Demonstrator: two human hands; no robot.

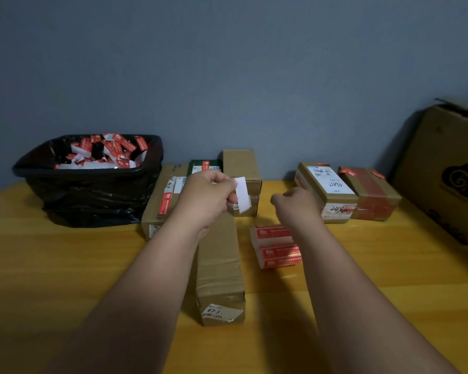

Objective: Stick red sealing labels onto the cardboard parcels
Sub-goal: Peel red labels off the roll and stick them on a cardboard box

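Cardboard parcels crowd the back of the yellow desk, and a long narrow parcel lies lengthwise between the person's forearms, with the stack of red sealing labels just to its right. Above the long parcel's far end the left hand pinches a white slip (its printed side is not visible). The right hand hovers near the slip with fingers curled, holding nothing visible, while a black-lined bin of peeled backings sits at far left.

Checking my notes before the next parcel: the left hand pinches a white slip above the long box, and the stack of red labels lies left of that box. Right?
Not quite. The head view shows the stack of red labels lying right of the long box. The left hand does pinch the white slip above it.
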